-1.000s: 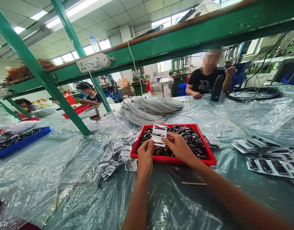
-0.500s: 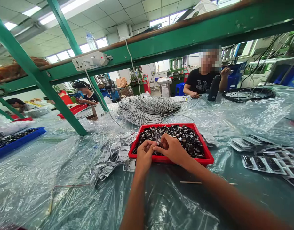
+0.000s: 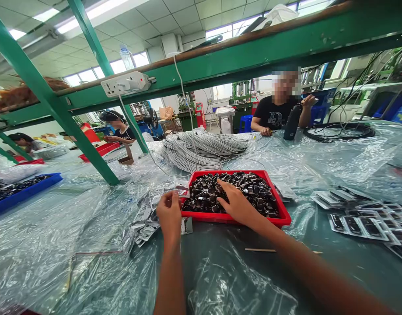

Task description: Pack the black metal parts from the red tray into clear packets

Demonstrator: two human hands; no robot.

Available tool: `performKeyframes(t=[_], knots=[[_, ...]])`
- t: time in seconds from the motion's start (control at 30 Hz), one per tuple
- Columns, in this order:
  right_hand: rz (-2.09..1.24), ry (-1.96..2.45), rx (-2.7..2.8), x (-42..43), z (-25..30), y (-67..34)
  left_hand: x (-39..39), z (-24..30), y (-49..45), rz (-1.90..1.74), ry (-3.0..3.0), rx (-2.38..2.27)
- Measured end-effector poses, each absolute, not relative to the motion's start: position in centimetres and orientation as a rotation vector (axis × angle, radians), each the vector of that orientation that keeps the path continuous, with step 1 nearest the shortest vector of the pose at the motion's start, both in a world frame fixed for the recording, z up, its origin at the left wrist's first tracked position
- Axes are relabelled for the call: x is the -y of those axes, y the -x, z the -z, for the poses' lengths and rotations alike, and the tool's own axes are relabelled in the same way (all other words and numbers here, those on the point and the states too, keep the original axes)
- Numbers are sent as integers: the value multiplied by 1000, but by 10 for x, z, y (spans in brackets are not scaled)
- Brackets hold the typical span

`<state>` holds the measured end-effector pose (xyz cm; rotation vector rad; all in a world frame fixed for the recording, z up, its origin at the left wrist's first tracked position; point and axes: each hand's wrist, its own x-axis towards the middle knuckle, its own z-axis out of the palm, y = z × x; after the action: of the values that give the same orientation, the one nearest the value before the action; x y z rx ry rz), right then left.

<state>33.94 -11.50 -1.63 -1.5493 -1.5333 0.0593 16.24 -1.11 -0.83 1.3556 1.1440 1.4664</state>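
A red tray (image 3: 233,218) full of small black pieces (image 3: 253,190) with shiny metal-looking parts stands before me. Over its contents is my right hand (image 3: 236,203), fingers apart and nothing visible in them; whether the fingertips touch the pieces I cannot tell. My left hand (image 3: 169,214) is at the tray's left edge, thumb and fingers pinched on a thin clear plastic piece (image 3: 183,191). Under and beside that hand lies a loose pile of silvery, clear plastic packs (image 3: 145,223).
Blister packs with black items (image 3: 358,225) lie at right. A grey cable coil (image 3: 201,148) is behind the tray, and a thin stick (image 3: 260,250) lies in front. A green frame post (image 3: 89,144) rises at left. A person (image 3: 276,116) sits opposite, beside a black bottle (image 3: 291,122).
My hands were together over the tray, fingers meeting at a small item. Now the left has moved left to the pile with the clear piece, while the right has opened above the black pieces.
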Motion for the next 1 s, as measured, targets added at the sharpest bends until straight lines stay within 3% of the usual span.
performKeyframes(t=[0.17,0.3,0.37,0.53,0.6,0.7,0.83,1.0], knots=[[101,1559,1515,125,-12,-358,1,4,-142,-1805,-1222,-1409],[-153,1649,1802,171,-30,-360,1,0,-135,-1972,-1193,-1747],[-253,1718,2059,202,-13,-354,4,-2,-137,-2019,-1282,-1725],[217,2020,2284,274,56,-346,14,-5,-152,-2039,-1594,-1583],[211,2023,2340,295,62,-357,17,-6,-157,-2048,-1651,-1551],[25,2171,2089,304,39,-393,21,-6,-163,-2049,-1717,-1472],[-135,2596,1208,265,-2,-458,24,-2,-171,-2004,-1795,-1365],[-365,2741,1047,192,-7,-502,20,6,-176,-1924,-1881,-1300]])
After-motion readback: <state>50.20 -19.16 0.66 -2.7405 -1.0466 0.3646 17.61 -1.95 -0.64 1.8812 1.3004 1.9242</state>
